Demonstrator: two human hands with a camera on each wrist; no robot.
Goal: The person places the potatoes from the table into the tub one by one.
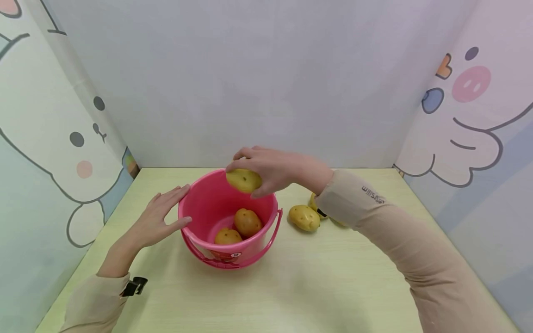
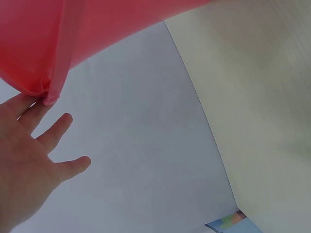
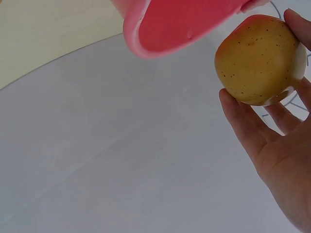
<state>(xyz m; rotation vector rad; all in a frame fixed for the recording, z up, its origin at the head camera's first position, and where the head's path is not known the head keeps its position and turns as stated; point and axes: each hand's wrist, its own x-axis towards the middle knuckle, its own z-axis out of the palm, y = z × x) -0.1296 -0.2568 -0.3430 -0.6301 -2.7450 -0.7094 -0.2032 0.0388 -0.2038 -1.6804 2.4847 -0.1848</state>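
A pink bucket with its handle hanging down in front stands on the table, two potatoes lying at its bottom. Over the bucket's far right rim, my right hand grips a yellow potato between thumb and fingers. That potato shows dark specks in the right wrist view, with the bucket's rim beyond it. My left hand touches the left side of the rim. Its fingers are spread in the left wrist view, some of them right at the bucket's edge by the handle joint.
Right of the bucket, a potato lies on the pale yellow table. More potatoes behind it are partly hidden by my right sleeve. A plain wall rises at the back, and walls with cartoon animals stand on both sides.
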